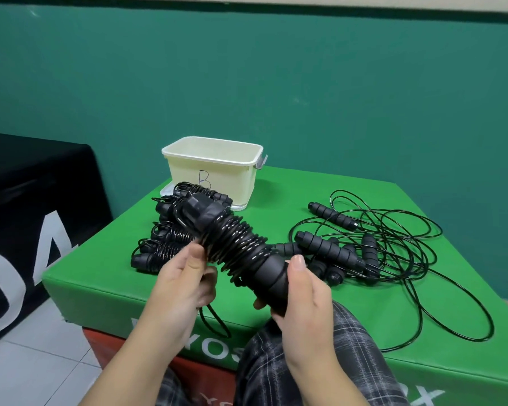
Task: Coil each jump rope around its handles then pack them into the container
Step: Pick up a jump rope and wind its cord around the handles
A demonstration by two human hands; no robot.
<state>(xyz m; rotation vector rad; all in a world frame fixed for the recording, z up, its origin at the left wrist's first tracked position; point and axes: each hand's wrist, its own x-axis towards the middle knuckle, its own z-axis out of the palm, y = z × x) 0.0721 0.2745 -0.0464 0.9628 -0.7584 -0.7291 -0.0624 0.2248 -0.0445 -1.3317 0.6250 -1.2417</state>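
I hold one black jump rope (235,244) above the near edge of the green box, its cord wound in tight turns round both handles. My right hand (302,303) grips the lower end of the handles. My left hand (182,276) pinches the cord at the coil's left side, and a loose loop of cord (217,320) hangs below it. A cream container (211,168) marked "B" stands open at the back. Several coiled ropes (165,238) lie in a pile left of centre. Uncoiled ropes (373,247) lie tangled on the right.
The green padded box (276,200) stands on a red one. A black-draped block (33,206) is to the left, over white floor tiles. A teal wall rises behind. My plaid trouser legs (320,364) are at the bottom.
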